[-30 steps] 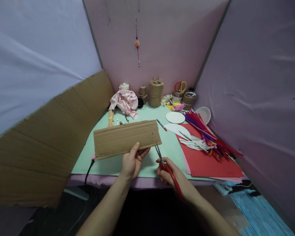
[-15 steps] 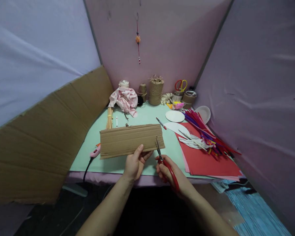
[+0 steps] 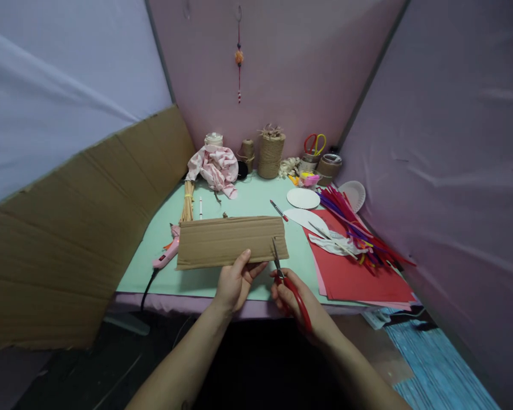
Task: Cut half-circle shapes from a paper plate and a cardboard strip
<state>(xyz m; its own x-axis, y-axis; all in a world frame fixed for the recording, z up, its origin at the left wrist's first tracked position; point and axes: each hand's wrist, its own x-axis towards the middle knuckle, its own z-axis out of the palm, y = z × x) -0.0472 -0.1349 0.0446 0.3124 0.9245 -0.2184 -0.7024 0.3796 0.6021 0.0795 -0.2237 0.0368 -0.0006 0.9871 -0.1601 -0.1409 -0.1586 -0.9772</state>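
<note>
A rectangular strip of brown cardboard (image 3: 226, 242) is held up over the table by my left hand (image 3: 236, 282), thumb on its face and fingers underneath. My right hand (image 3: 294, 293) grips a pair of red-handled scissors (image 3: 298, 299). Their blades reach over the cardboard's lower edge near its right end, and a short dark cut or mark shows by the tip. Behind the strip's left end lies a pink glue gun (image 3: 166, 255), partly covered.
On the green tabletop (image 3: 252, 196) stand twine spools (image 3: 271, 154) and a crumpled pink cloth (image 3: 219, 168). White ovals (image 3: 303, 199), red paper sheets (image 3: 359, 282) and pipe cleaners (image 3: 346, 213) lie right. A tall cardboard sheet (image 3: 81, 228) leans at left.
The cardboard's left end has swung slightly right, uncovering more of the glue gun. The scissors stay at almost the same spot near its right end. The camera view has shifted slightly.
</note>
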